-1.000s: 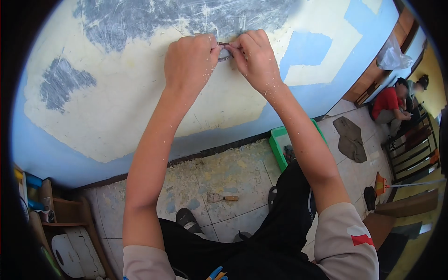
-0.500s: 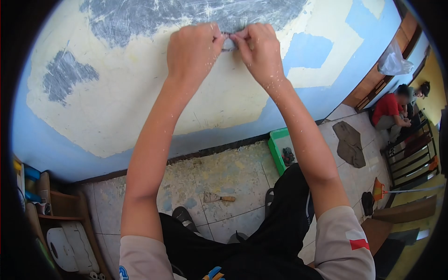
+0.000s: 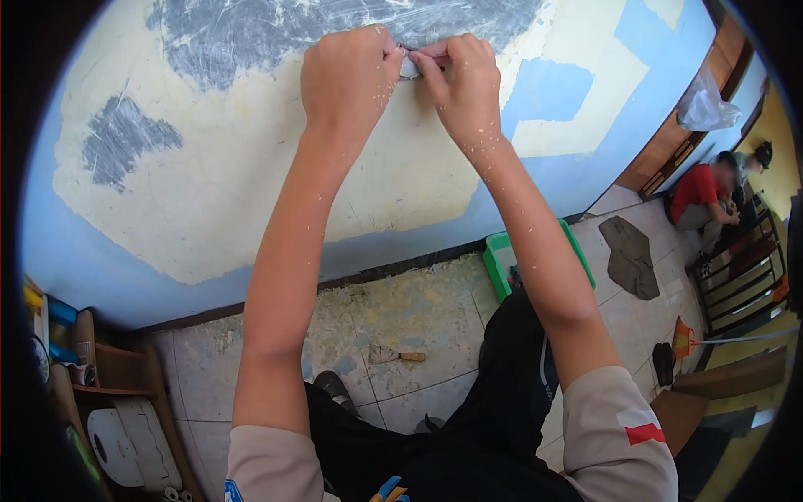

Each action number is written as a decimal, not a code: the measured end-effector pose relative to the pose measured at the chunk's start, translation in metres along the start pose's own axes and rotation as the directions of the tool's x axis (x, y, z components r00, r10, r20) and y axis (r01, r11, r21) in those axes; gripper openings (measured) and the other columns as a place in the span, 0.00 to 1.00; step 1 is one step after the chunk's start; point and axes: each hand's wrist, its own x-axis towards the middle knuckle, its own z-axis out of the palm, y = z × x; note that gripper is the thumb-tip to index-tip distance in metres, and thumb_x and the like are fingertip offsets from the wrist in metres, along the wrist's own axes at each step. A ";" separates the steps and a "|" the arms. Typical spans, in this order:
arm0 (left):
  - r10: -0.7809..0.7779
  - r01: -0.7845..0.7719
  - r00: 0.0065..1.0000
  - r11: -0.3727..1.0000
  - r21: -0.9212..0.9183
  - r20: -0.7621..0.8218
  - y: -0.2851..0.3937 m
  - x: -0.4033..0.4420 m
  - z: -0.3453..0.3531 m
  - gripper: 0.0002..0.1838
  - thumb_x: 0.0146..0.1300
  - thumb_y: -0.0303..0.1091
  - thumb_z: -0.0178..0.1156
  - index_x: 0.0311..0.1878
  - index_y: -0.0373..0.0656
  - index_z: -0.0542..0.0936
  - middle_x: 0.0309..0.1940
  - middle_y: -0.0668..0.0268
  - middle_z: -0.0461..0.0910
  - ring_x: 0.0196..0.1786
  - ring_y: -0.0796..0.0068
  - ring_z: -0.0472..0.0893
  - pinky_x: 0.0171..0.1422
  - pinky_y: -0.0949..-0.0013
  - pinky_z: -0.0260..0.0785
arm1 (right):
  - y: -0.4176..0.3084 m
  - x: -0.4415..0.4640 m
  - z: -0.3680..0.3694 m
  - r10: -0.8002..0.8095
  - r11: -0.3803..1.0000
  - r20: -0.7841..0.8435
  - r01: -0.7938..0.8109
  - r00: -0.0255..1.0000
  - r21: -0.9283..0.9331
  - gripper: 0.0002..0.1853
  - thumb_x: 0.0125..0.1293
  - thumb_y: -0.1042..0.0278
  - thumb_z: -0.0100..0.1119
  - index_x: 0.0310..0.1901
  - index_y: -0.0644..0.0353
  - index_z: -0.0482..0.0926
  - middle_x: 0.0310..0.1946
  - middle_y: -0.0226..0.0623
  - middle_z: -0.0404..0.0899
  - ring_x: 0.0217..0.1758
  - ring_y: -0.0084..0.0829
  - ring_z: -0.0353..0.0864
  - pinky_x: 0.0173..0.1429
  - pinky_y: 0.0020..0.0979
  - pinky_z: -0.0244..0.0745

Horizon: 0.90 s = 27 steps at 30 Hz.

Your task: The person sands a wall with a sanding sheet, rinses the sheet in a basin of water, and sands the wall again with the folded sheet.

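Observation:
My left hand [image 3: 350,79] and my right hand [image 3: 465,84] are raised close together in front of the wall [image 3: 251,167]. Between their pinched fingertips is a small, thin greyish object [image 3: 409,67], mostly covered by the fingers; I cannot make out what it is. Both hands are closed on it, thumbs facing each other. Pale flecks dot both hands and forearms. Behind them the wall shows scraped grey areas, cream paint and light blue paint.
A scraper [image 3: 400,356] with a wooden handle lies on the tiled floor. Nearby are a green tray [image 3: 499,272], a brown cloth [image 3: 627,258] and a wooden shelf [image 3: 117,391]. Two people, one in a red shirt [image 3: 696,191], sit at the far right beside a black rack [image 3: 744,280].
Both hands have moved up along the wall, still together at the small object. The view has shifted slightly.

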 end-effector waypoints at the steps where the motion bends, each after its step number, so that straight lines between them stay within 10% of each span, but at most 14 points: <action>1: 0.014 -0.013 1.000 1.000 0.009 -0.023 0.000 0.002 0.000 0.09 0.63 0.37 0.75 0.33 0.41 0.89 0.28 0.60 0.90 0.31 0.57 0.89 0.37 0.60 0.79 | 0.001 -0.009 0.004 0.000 1.000 -0.076 -0.001 0.997 -0.004 0.07 0.65 0.72 0.74 0.40 0.60 0.83 0.38 0.38 0.80 0.46 0.44 0.76 0.53 0.40 0.74; 14: -0.036 0.054 0.992 0.987 -0.153 0.121 -0.011 -0.019 -0.018 0.09 0.62 0.37 0.75 0.33 0.40 0.90 0.26 0.58 0.89 0.28 0.58 0.88 0.36 0.61 0.79 | -0.007 -0.031 -0.002 0.323 0.941 -0.078 -0.311 0.943 0.131 0.06 0.65 0.69 0.75 0.43 0.55 0.89 0.41 0.31 0.87 0.48 0.37 0.79 0.54 0.36 0.75; 22: 0.011 0.009 0.982 0.994 -0.105 0.187 -0.018 -0.022 -0.008 0.09 0.64 0.35 0.72 0.34 0.39 0.89 0.26 0.52 0.87 0.30 0.52 0.87 0.39 0.54 0.79 | -0.008 -0.038 0.002 0.052 0.993 -0.026 -0.054 0.998 -0.101 0.05 0.64 0.73 0.75 0.41 0.55 0.89 0.37 0.30 0.84 0.46 0.36 0.76 0.53 0.36 0.73; 27: -0.031 0.050 0.979 0.995 -0.090 0.201 -0.014 -0.019 -0.004 0.08 0.62 0.34 0.73 0.35 0.39 0.89 0.27 0.51 0.87 0.33 0.49 0.88 0.41 0.52 0.80 | -0.001 -0.039 0.023 0.188 0.982 -0.167 -0.189 0.968 0.012 0.06 0.62 0.72 0.76 0.40 0.55 0.90 0.37 0.30 0.82 0.48 0.37 0.74 0.52 0.38 0.72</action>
